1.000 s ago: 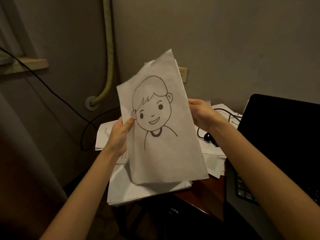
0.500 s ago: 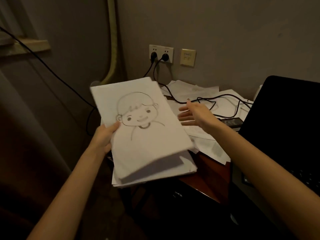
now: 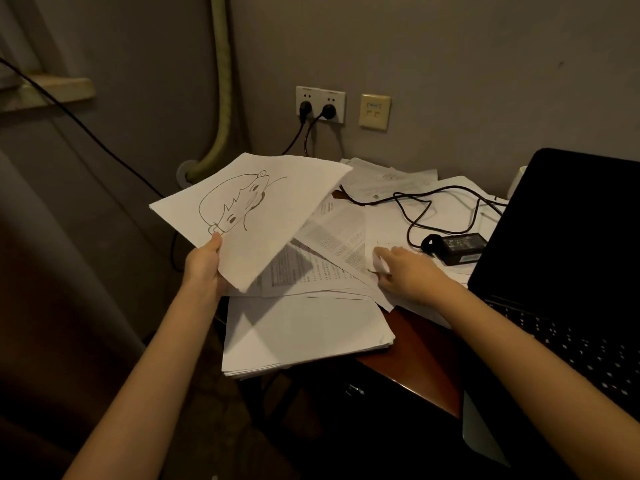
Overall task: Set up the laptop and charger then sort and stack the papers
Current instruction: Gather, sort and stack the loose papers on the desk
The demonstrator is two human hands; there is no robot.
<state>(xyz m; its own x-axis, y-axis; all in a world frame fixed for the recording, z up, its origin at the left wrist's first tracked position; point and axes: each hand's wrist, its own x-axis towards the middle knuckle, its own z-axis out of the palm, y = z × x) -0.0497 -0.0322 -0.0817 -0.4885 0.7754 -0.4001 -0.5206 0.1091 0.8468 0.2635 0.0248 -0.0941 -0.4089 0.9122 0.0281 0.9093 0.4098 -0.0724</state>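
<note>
Our left hand [image 3: 204, 263] grips the white cartoon-face drawing sheets [image 3: 258, 216]; our right hand [image 3: 403, 271], nearer, pinches loose printed papers [image 3: 341, 244] rightward on the counter [image 3: 420, 355].

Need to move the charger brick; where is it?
The charger brick lies on loose papers right of centre, between the right hand and the laptop.

Left hand [image 3: 204, 265] gripped the drawing sheet [image 3: 256, 216] by its near edge, above the stacked papers [image 3: 304, 330]. Right hand [image 3: 405, 271] pinched a loose printed page [image 3: 346, 244]; just beyond it lay the charger brick [image 3: 462, 245], laptop [image 3: 568, 258] to its right.
</note>
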